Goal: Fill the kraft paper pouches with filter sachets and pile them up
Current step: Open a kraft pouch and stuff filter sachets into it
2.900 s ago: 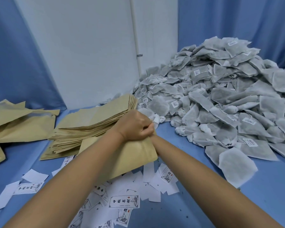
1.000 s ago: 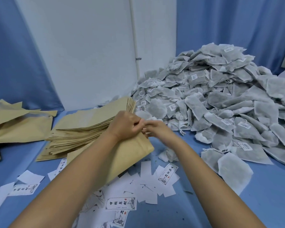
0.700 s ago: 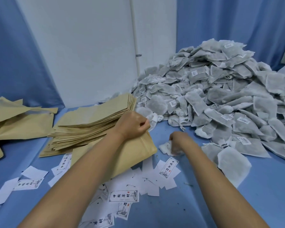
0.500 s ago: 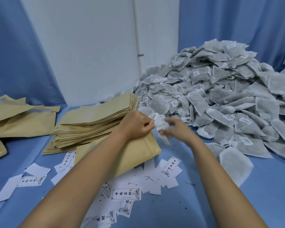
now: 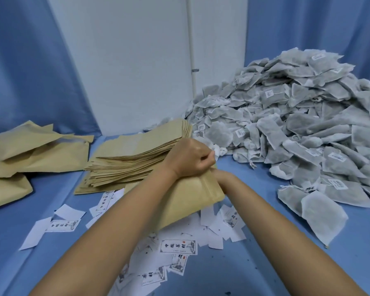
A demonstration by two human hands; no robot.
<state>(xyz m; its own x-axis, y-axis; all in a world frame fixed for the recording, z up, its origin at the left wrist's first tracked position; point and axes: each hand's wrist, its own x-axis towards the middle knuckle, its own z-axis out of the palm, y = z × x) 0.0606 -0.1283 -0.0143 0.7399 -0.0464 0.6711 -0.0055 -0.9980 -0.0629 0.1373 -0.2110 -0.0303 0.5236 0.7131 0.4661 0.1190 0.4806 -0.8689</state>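
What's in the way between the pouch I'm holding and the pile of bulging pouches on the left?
The stack of flat pouches lies directly between the held pouch and the bulging pile. Nearer you, only loose paper labels lie flat there, so going around the stack probably works.

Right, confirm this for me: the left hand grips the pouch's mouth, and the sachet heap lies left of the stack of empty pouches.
One detail is wrong. The sachet heap lies right of the stack of empty pouches, not left, as the head view shows. The left hand does grip the mouth of the pouch.
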